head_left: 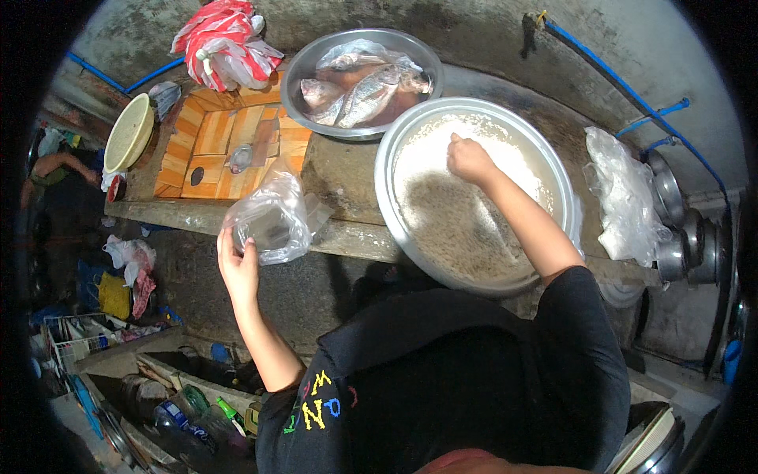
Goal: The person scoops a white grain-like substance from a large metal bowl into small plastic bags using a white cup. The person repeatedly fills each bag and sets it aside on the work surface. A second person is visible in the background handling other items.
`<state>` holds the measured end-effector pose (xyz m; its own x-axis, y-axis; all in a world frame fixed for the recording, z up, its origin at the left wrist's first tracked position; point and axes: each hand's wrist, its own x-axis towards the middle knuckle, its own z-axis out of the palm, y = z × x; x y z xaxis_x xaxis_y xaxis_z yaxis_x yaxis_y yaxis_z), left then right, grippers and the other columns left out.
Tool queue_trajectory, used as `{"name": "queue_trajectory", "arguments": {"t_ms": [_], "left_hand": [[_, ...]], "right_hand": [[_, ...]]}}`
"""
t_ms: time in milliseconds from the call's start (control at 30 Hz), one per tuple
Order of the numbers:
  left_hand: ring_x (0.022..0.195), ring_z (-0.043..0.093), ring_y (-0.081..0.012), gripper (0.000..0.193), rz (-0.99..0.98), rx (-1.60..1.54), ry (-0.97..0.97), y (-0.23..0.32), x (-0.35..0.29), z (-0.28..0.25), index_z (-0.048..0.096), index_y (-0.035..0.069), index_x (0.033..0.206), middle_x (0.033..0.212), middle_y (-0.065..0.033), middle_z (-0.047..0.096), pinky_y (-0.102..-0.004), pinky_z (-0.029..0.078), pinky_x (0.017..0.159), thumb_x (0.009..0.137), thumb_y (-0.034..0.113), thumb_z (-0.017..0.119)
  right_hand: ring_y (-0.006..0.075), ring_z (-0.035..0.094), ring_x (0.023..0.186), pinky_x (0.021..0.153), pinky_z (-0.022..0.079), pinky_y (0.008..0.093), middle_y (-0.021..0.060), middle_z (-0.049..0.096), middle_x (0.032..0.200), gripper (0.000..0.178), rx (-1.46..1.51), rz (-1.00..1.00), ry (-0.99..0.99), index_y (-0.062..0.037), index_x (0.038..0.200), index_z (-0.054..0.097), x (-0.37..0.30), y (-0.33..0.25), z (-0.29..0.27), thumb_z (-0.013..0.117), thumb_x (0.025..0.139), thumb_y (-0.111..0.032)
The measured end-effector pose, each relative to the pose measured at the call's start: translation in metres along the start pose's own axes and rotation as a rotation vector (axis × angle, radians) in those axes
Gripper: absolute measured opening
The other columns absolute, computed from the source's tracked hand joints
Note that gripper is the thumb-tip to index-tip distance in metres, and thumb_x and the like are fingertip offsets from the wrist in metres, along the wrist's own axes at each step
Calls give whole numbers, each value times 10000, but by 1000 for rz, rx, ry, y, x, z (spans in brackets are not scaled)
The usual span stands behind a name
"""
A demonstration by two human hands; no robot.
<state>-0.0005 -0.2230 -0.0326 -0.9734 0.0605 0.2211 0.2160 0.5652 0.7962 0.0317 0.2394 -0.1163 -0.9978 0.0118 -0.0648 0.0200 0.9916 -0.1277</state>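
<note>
My left hand (pixel 239 263) grips the rim of a clear plastic bag (pixel 272 225), which hangs with its mouth spread at the table's front edge. My right hand (pixel 471 160) is closed in a fist over a large grey basin (pixel 384 170) of white grainy stuff (pixel 438 146). Whatever the fist contains is hidden. Part of the heap lies in shadow, and its exact kind cannot be told. Behind and left of it, a metal bowl (pixel 293 99) holds several whole fish (pixel 369 96) in reddish liquid.
A shallow wooden tray (pixel 225 130) with a small plastic scrap stands at the left. Beyond it lies a red-and-white striped bag (pixel 225 43). A yellowish basin (pixel 130 130) leans at the far left. Crumpled clear plastic (pixel 624 197) and metal pots (pixel 671 257) crowd the right end.
</note>
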Motion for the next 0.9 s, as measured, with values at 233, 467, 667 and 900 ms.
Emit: {"name": "queue_trajectory", "arguments": {"t_ms": [233,467,667,900], "left_hand": [[1141,420,-256,475,110,-92,-56,10,13,16,402,-21,1222,1231,-167,413,-320,335,950,764,-38,524],[1163,403,-256,475,112,-108,-115,16,12,25,393,-41,1224,1245,-172,404,-327,328,962,766,-35,520],[1170,395,-260,460,147,-112,-136,23,10,28,401,-54,1219,1253,-179,400,-325,317,966,772,-20,503],[1182,373,-247,469,131,-221,-201,43,10,32,391,-20,1251,1270,-159,373,-322,304,970,787,-1,454]], "right_hand": [[356,532,719,691,432,423,208,511,836,160,100,-220,45,39,678,559,-11,-35,-60,479,705,-96],[359,536,813,767,426,429,217,534,897,177,168,-246,35,54,753,575,15,-33,-15,469,690,-74],[365,534,854,785,419,406,253,533,964,193,287,-446,-235,61,765,578,-37,-63,-66,461,690,-73],[384,548,828,736,437,406,263,552,907,176,226,-230,1,65,720,564,-45,-16,-34,461,677,-70]]}}
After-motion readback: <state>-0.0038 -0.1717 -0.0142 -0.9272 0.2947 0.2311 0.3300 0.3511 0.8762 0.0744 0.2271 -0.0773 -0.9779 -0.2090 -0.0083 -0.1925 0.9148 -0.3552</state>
